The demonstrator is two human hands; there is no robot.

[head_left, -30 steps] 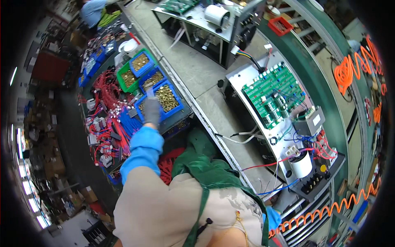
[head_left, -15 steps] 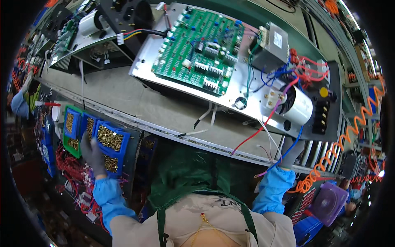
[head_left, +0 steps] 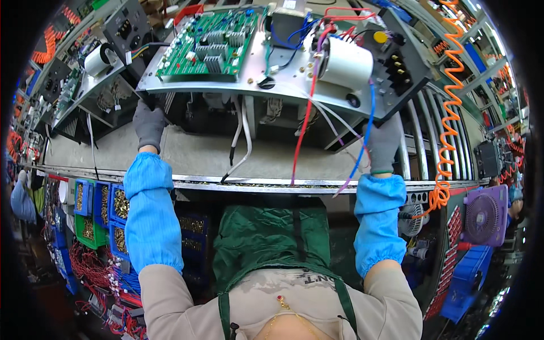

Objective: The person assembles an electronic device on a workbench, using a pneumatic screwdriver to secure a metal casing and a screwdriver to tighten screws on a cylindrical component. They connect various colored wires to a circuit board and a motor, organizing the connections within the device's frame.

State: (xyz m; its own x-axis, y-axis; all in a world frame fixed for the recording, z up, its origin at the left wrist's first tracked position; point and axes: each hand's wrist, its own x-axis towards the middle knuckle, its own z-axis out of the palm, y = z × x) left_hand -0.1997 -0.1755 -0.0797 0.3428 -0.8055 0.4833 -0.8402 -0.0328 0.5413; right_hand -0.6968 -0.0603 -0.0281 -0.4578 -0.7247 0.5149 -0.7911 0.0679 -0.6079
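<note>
Gripping the metal chassis plate (head_left: 249,85) at both ends, I have my gloved left hand (head_left: 148,123) curled around its left edge and my gloved right hand (head_left: 384,141) clamped under its right corner, fingers closed on the metal on both sides. It sits tilted above the grey tabletop (head_left: 192,156), near the front edge, carrying a green circuit board (head_left: 212,42) on its left half and a white cylindrical capacitor (head_left: 347,63) toward the right, with red, blue and white wires (head_left: 303,133) hanging off it. Blue parts bins (head_left: 116,204) of brass-coloured pieces sit below the tabletop's front left edge.
</note>
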